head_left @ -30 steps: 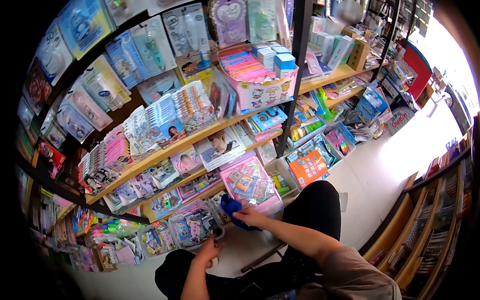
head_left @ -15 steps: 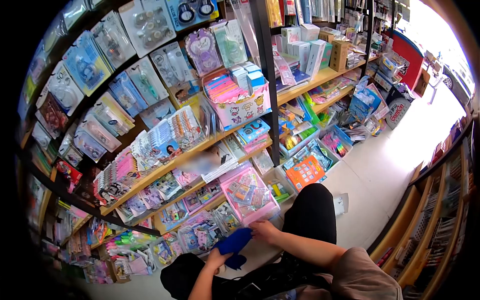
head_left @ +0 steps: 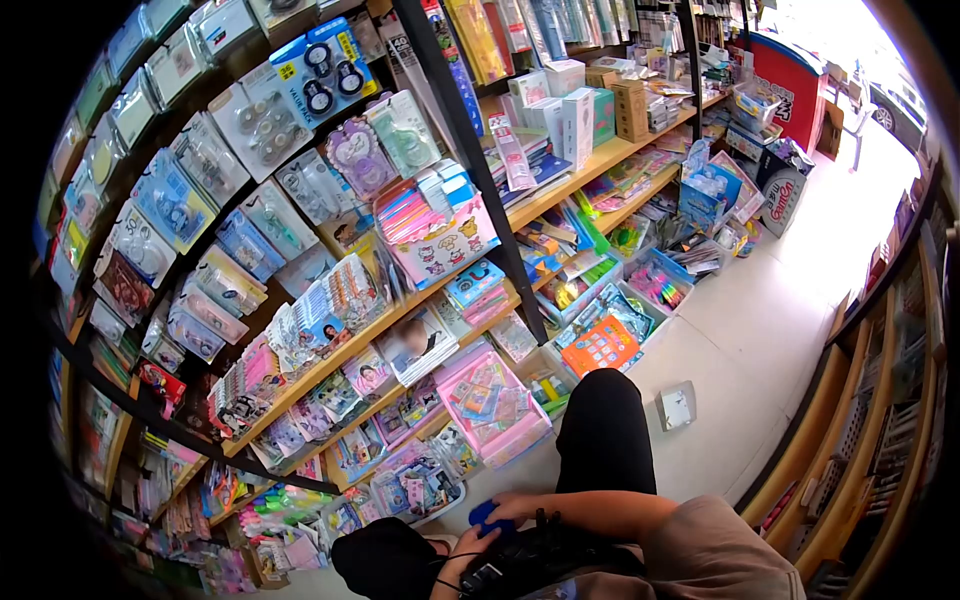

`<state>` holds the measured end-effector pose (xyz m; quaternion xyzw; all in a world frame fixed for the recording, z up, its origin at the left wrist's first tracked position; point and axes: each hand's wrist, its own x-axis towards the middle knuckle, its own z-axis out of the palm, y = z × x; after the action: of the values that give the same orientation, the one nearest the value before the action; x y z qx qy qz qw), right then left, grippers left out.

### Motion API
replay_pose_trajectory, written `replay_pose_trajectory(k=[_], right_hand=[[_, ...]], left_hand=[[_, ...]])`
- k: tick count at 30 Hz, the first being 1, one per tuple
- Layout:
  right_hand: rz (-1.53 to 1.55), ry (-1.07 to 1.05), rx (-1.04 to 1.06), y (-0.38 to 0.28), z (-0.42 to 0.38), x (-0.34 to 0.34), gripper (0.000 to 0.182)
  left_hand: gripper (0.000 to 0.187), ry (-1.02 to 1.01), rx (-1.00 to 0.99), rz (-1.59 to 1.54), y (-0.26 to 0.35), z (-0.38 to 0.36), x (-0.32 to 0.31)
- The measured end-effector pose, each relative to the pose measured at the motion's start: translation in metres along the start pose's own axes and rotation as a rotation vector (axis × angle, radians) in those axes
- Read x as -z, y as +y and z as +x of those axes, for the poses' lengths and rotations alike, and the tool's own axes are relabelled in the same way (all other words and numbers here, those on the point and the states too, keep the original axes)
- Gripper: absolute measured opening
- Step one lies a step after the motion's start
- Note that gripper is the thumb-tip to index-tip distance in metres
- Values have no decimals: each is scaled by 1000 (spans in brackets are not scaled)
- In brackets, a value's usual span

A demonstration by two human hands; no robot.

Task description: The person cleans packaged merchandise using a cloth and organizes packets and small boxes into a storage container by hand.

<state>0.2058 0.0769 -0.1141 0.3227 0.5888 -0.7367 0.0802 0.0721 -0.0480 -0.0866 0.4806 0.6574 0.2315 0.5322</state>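
Note:
A crumpled blue cloth (head_left: 490, 517) is bunched between my two hands, low in the view and close to my body. My left hand (head_left: 474, 545) is closed on its lower left side. My right hand (head_left: 514, 508) grips it from the right, the fingers partly hidden. Black straps and a dark device (head_left: 484, 577) lie just beneath the hands. Beyond them, a pink bin (head_left: 520, 443) holds small clear packets.
Shelves (head_left: 350, 345) packed with stationery rise ahead and to the left. Bins of goods stand on the floor, with an orange packet (head_left: 601, 346) on one. A small white box (head_left: 676, 407) sits on the tiles. Wooden shelving (head_left: 850, 430) runs along the right.
Both hands have drawn closer to my body with the blue cloth, which is now more bunched up. The view has shifted, and the white box on the floor shows fully.

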Motion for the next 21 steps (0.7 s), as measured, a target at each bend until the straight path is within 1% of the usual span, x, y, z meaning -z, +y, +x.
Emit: replay_pose_trajectory(k=[1, 2, 3, 5, 6, 8, 9, 10, 11, 13, 15, 17, 18, 20, 21], right_hand=[[-79, 21, -3, 9, 9, 1, 50], [-179, 78, 40, -1, -4, 2, 45], [-278, 135, 84, -12, -15, 4, 40], [-328, 143, 173, -18, -18, 8, 41], [-347, 150, 217, -21, -20, 9, 41], [-119, 183, 304, -27, -29, 8, 39], [-5, 200, 346, -29, -33, 8, 39], [61, 157, 325, -31, -31, 7, 34], [62, 131, 316, -32, -29, 8, 33], [59, 72, 297, -33, -26, 9, 31], [11, 54, 389, -33, -25, 9, 35], [-8, 31, 454, -29, -21, 4, 40], [-59, 63, 411, -30, -16, 3, 43], [-169, 120, 321, -33, -8, 5, 50], [-162, 198, 328, -35, -1, 9, 54]], left_hand=[[40, -65, 73, 27, 25, -7, 3], [42, -129, 146, 53, 40, -11, 5], [42, -113, 155, 103, 38, -9, 5], [43, -82, 174, 210, 38, -6, 6], [43, -30, 163, 103, 38, -7, 3], [41, 64, 138, -106, 62, -16, -9], [41, 70, 128, -159, 70, -17, -12], [41, 77, 118, -213, 77, -18, -14], [40, 86, 110, -269, 81, -19, -15], [34, 136, 163, -344, 77, -17, -17], [32, 212, 205, -453, 61, -16, -20], [25, 246, 241, -358, 36, -12, -13], [23, 265, 261, -317, 23, -11, -11], [21, 300, 284, -497, 25, -15, -11], [20, 316, 296, -589, 24, -16, -11]])
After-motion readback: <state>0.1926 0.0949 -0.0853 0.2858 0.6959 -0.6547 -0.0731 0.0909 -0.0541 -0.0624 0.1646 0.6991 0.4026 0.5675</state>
